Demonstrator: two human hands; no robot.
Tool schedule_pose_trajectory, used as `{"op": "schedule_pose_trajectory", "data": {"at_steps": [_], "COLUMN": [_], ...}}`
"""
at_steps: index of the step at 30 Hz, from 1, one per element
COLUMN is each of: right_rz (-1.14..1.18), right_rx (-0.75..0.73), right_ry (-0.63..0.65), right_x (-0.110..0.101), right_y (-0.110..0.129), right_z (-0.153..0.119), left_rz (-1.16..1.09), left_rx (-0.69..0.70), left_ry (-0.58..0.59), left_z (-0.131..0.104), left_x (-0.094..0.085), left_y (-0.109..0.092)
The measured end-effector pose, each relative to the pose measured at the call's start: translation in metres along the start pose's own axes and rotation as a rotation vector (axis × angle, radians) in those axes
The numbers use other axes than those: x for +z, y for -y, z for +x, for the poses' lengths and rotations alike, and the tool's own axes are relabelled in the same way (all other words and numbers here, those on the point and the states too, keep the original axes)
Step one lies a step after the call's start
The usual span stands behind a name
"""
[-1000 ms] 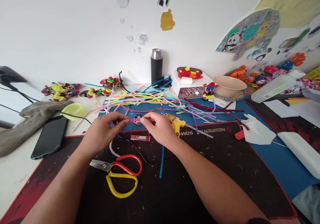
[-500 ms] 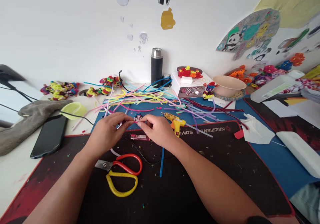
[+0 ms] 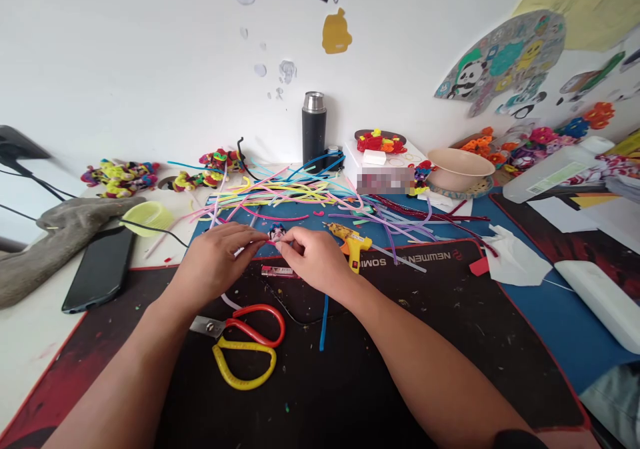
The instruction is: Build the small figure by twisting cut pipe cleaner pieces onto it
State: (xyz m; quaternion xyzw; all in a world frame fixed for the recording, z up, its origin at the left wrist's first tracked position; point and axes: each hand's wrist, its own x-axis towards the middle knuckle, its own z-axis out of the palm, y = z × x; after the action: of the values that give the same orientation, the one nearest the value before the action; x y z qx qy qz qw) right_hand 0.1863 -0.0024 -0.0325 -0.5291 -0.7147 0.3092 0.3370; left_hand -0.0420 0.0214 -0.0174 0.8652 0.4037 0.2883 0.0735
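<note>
The left hand (image 3: 215,257) pinches one end of a short pink strip (image 3: 273,241) between thumb and fingers; the right hand (image 3: 319,257) pinches the other end, so the strip sits between the two sets of fingertips; a small blue-topped figure (image 3: 277,230) shows just beyond them; a lighter (image 3: 278,271) lies below the fingertips, nearer the person; scissors (image 3: 245,336) lie nearer still, below the left hand; a yellow glue gun (image 3: 354,243) lies just right of the right hand.

White wall (image 3: 150,49) fills the backdrop | gold cutout (image 3: 337,32) up in the middle | over right, cartoon-dotted grey sheet (image 3: 500,59) beside yellow paper (image 3: 590,9) | pale bench (image 3: 30,349) running up to the wall | light soft, even
</note>
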Motion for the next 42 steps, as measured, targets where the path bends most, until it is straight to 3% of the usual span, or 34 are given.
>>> {"op": "schedule_pose_trajectory", "data": {"at_steps": [9, 17, 20, 27, 42], "right_rz": [0.08, 0.261, 0.304, 0.395, 0.38], "right_rx": [-0.011, 0.048, 0.051, 0.092, 0.107], "right_ry": [0.02, 0.094, 0.099, 0.12, 0.071], "right_x": [0.005, 0.009, 0.011, 0.009, 0.009], "right_y": [0.0, 0.001, -0.002, -0.002, -0.002], "right_z": [-0.001, -0.001, -0.001, 0.0, 0.0], "left_rz": [0.037, 0.075, 0.012, -0.097, -0.112], "left_rx": [-0.021, -0.107, -0.134, -0.051, -0.038], "left_ry": [-0.081, -0.186, -0.17, -0.119, -0.125], "left_z": [0.002, 0.002, 0.001, 0.002, 0.001], "left_x": [-0.002, 0.014, 0.014, 0.01, 0.003], "left_y": [-0.011, -0.021, -0.02, -0.022, -0.02]}}
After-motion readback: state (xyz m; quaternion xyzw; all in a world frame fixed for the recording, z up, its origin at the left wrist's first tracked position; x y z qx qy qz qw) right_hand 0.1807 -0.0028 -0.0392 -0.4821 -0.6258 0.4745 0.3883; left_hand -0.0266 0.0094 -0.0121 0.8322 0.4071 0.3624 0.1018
